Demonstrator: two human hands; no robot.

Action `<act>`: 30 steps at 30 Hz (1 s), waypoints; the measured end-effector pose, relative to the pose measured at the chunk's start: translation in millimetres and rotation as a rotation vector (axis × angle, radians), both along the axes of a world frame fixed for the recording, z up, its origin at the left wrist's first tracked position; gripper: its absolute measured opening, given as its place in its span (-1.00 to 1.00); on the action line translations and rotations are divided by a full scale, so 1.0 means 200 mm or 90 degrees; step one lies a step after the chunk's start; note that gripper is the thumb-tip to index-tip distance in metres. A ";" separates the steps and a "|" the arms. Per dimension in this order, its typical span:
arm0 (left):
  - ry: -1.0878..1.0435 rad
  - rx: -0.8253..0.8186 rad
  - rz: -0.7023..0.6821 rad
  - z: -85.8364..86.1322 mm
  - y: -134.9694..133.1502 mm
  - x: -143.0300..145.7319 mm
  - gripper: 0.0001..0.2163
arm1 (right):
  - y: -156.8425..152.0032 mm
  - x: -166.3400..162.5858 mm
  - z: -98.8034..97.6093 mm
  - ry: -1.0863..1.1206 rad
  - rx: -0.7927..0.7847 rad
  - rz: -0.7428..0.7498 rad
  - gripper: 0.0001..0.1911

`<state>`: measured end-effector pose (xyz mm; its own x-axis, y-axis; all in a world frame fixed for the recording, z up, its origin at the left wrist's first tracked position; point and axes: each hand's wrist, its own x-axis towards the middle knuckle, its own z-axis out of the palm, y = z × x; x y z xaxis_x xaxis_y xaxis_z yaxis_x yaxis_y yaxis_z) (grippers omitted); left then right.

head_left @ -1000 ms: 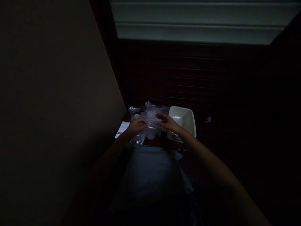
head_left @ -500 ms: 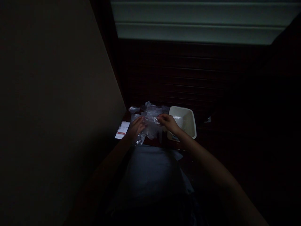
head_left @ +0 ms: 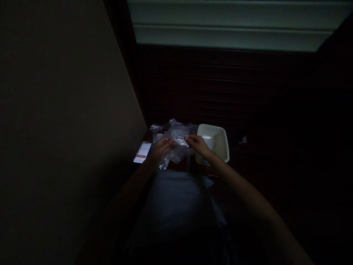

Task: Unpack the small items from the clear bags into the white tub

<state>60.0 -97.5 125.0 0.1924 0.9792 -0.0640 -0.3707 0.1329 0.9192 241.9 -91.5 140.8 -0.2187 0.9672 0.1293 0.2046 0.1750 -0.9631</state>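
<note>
Your left hand [head_left: 160, 148] and right hand [head_left: 199, 144], fingers pinched closed, hold opposite ends of a clear plastic piece [head_left: 179, 141]; it spans side to side over crumpled plastic [head_left: 178, 130]; your right hand is nearer the pale basin [head_left: 222, 142].

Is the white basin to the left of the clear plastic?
No, the white basin stands to the right of the clear plastic, nearer the right hand.

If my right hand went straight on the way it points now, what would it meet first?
More clear plastic, most likely: your right hand pinches some and points into the pile, though depth is hard to judge in this dark view.
</note>
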 end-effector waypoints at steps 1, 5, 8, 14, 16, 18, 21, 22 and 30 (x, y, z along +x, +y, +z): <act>0.003 0.000 -0.012 0.00 0.00 0.00 -0.73 | 0.00 0.00 0.00 -0.008 0.011 0.010 -0.64; 0.030 0.006 -0.012 -0.02 0.00 0.00 -0.76 | 0.01 0.01 -0.01 -0.019 0.025 0.056 -0.64; 0.029 0.005 0.005 -0.04 0.01 0.01 -0.77 | 0.01 0.02 -0.03 -0.022 0.014 0.061 -0.64; 0.007 -0.008 0.036 -0.06 0.04 0.02 -0.78 | 0.00 0.01 -0.04 0.023 -0.013 0.042 -0.65; 0.007 -0.002 0.029 -0.05 0.03 0.02 -0.78 | 0.00 0.01 -0.03 0.030 -0.029 0.041 -0.66; 0.005 0.000 0.008 -0.04 0.03 0.01 -0.78 | 0.00 0.01 -0.03 0.028 -0.033 0.033 -0.67; -0.010 -0.007 -0.003 -0.04 0.03 0.00 -0.79 | 0.01 0.02 -0.04 0.021 -0.017 0.010 -0.67; -0.012 -0.009 0.005 -0.04 0.03 -0.01 -0.79 | 0.02 0.02 -0.04 0.019 -0.015 0.007 -0.67; -0.002 -0.009 0.037 -0.05 0.04 -0.01 -0.80 | 0.00 0.00 -0.03 0.052 -0.028 0.010 -0.65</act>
<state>58.7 -90.2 115.9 0.1359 0.9876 -0.0780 -0.3816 0.1249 0.9159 242.5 -91.4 134.8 -0.2245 0.9689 0.1045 0.1228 0.1345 -0.9833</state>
